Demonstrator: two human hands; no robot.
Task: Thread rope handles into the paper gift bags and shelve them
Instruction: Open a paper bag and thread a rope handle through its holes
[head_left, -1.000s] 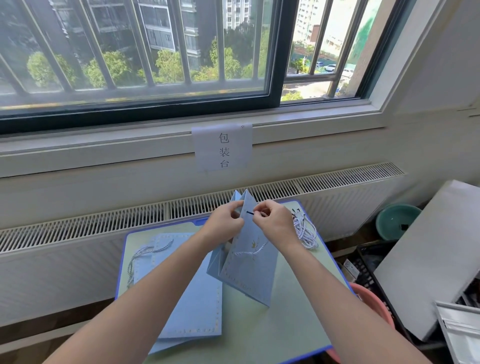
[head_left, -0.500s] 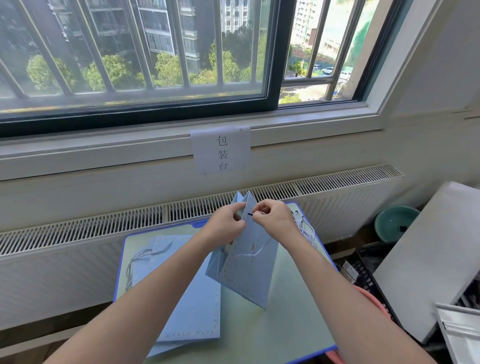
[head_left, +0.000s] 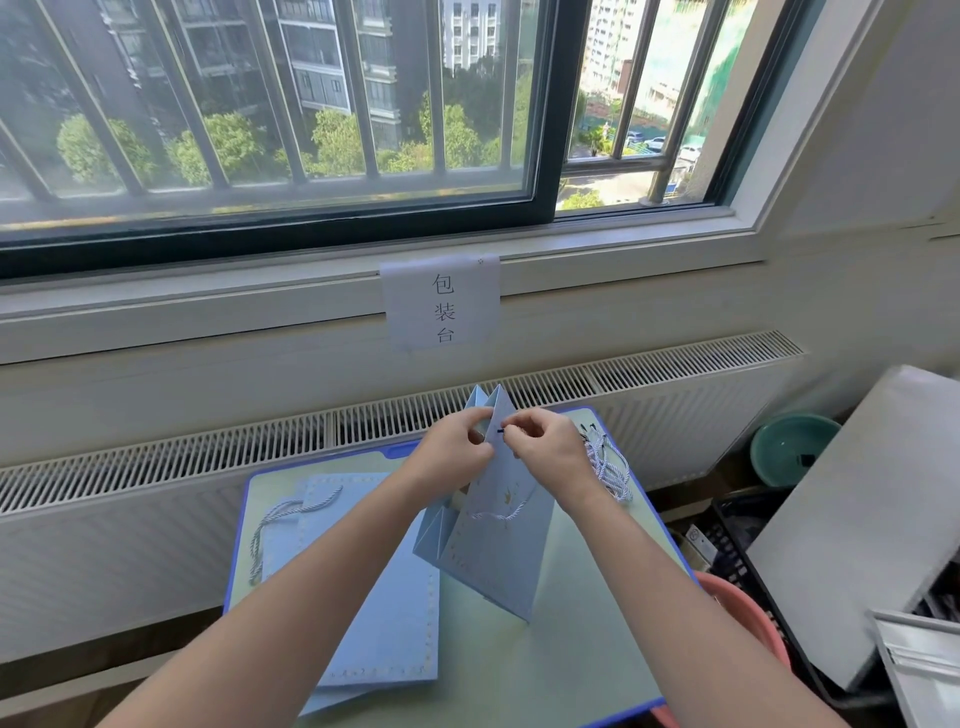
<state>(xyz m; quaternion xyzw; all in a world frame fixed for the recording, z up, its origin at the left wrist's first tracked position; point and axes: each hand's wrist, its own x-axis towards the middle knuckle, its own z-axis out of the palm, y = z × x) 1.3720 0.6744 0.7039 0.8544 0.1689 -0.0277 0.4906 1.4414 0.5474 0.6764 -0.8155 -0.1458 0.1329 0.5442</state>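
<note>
head view: both hands pinch upright pale-blue gift bag (head_left: 498, 540) top, r (head_left: 545, 449) w/ dark rope tip, l (head_left: 457, 447).

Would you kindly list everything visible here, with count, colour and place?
Standing gift bag: one, light blue, table centre, a handle already hanging on its near face.
Flat gift bags: a stack, light blue, table left; the top one has a rope handle.
Loose rope handles: a bundle, white-blue, table right.
Table: one, pale green, blue-edged.
Paper sign: one, white, on the sill.
Basin: one, teal, floor right.
Left hand: grips the bag's top.
Right hand: pinches a dark rope tip.
</note>
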